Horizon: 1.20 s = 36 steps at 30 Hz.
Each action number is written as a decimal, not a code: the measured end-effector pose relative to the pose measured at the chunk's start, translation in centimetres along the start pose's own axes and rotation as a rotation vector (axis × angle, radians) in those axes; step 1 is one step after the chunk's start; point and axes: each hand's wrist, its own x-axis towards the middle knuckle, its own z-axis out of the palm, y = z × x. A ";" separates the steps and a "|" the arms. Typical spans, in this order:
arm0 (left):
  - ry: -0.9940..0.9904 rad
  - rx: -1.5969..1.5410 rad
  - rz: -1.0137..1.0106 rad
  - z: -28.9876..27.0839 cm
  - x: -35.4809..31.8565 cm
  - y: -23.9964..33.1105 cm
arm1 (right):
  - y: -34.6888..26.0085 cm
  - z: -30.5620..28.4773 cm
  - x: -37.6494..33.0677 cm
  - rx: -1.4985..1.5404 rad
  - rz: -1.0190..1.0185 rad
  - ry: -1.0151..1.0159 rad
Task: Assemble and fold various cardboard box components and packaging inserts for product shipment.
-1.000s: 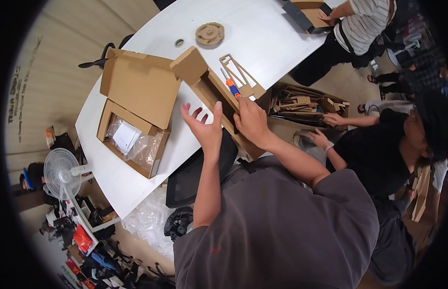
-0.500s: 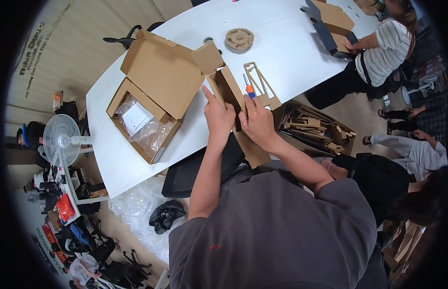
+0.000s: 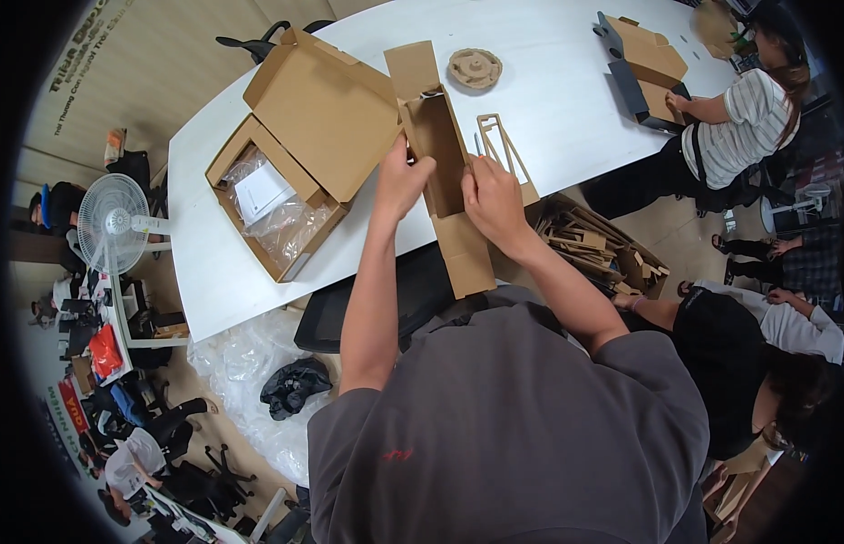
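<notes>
My two hands are engaged on a long, narrow, open-topped brown cardboard box (image 3: 443, 150), which lies lengthwise away from me at the near edge of the white table (image 3: 567, 82). Both end flaps are folded out, one at the far end and one reaching past the table edge toward me. The visible interior shows bare brown walls.

My left hand (image 3: 403, 188) is closed on the left long wall, thumb inward over the rim and fingers outside. My right hand (image 3: 494, 201) is curled over the opposite wall, fingers bent at its upper edge. A thin grey shaft (image 3: 479, 145) shows just beyond the right knuckles; I cannot tell whether that hand also holds it.

I judge the step in hand to be steadying the box by both sides while its shape is worked. In my judgement, the next move calls for even pressure from both hands, since a harder pull on one side could skew or crease the thin walls.

Just left, a wider brown cardboard box with its lid raised (image 3: 322, 113) holds a white paper sheet (image 3: 261, 193) and crumpled clear plastic wrapping (image 3: 281, 231). Beyond stands a round brown moulded-pulp piece (image 3: 475, 69). A flat brown cardboard cut-out frame (image 3: 528, 192) lies near my right hand.
</notes>
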 end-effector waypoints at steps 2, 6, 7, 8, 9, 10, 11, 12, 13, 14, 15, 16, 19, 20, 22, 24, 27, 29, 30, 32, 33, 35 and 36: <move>-0.005 -0.181 0.021 -1.0 0.4 -0.8 | -0.4 -0.1 0.4 0.024 -0.018 0.043; -0.086 -0.588 -0.141 -2.1 0.6 -2.7 | -0.8 -1.1 1.3 0.097 0.000 -0.022; -0.089 -0.621 -0.092 -2.2 0.6 -3.0 | -0.9 -1.4 1.5 0.127 0.018 -0.066; -0.074 -0.690 -0.090 -2.2 0.5 -3.2 | -0.9 -1.5 1.7 0.128 0.016 -0.068; -0.086 -0.761 -0.082 -2.2 0.4 -3.3 | -1.0 -1.6 1.8 0.178 0.041 -0.076; -0.055 -0.761 -0.090 -2.2 0.2 -3.2 | -1.0 -1.6 1.9 0.229 0.066 -0.085; -0.044 -0.731 -0.077 -2.2 0.1 -3.0 | -0.9 -1.7 2.0 0.230 0.064 -0.087; -0.046 -0.708 -0.052 -2.3 0.0 -2.8 | -0.8 -1.7 2.1 0.233 0.065 -0.086; -0.029 -0.702 -0.065 -2.4 -0.1 -2.5 | -0.8 -1.6 2.1 0.236 0.066 -0.085; -0.019 -0.644 -0.042 -2.4 -0.2 -2.2 | -0.6 -1.6 2.2 0.238 0.065 -0.090; -0.009 -0.587 -0.019 -2.3 -0.3 -1.9 | -0.5 -1.7 2.2 0.266 0.079 -0.106; -0.004 -0.588 -0.021 -2.3 -0.5 -1.7 | -0.4 -1.6 2.3 0.292 0.093 -0.121; 0.043 -0.605 0.030 -2.2 -0.9 -1.0 | -0.3 -1.6 2.5 0.423 0.112 -0.131; 0.061 -0.637 0.060 -2.2 -1.1 -0.8 | -0.3 -1.5 2.6 0.433 0.094 -0.143; 0.082 -0.668 0.093 -2.4 -1.4 -0.3 | -0.3 -1.3 2.6 0.594 0.079 -0.116; 0.109 -0.659 0.112 -2.5 -1.8 0.2 | -0.1 -1.2 2.6 0.583 0.048 -0.144; 0.176 -0.510 0.159 -2.4 -2.2 1.2 | 0.7 -1.1 2.4 0.600 -0.037 -0.187; 0.228 -0.487 0.206 -2.5 -2.6 1.7 | 1.4 -0.8 2.4 0.631 -0.099 -0.204; 0.249 -0.456 0.239 -2.7 -2.8 1.8 | 1.7 -0.6 2.5 0.857 0.034 -0.246; 0.307 -0.390 0.226 -3.0 -3.6 1.8 | 2.1 -0.7 2.8 1.081 0.169 -0.286; 0.226 -0.556 0.136 -3.3 -3.6 1.6 | 2.1 -0.7 2.8 1.119 0.240 -0.419; 0.091 -0.909 0.018 -2.9 -3.4 1.3 | 1.2 -0.5 2.5 1.224 0.330 -0.615; 0.086 -0.905 0.026 -2.5 -3.1 1.0 | 0.3 -0.4 2.0 1.241 0.372 -0.677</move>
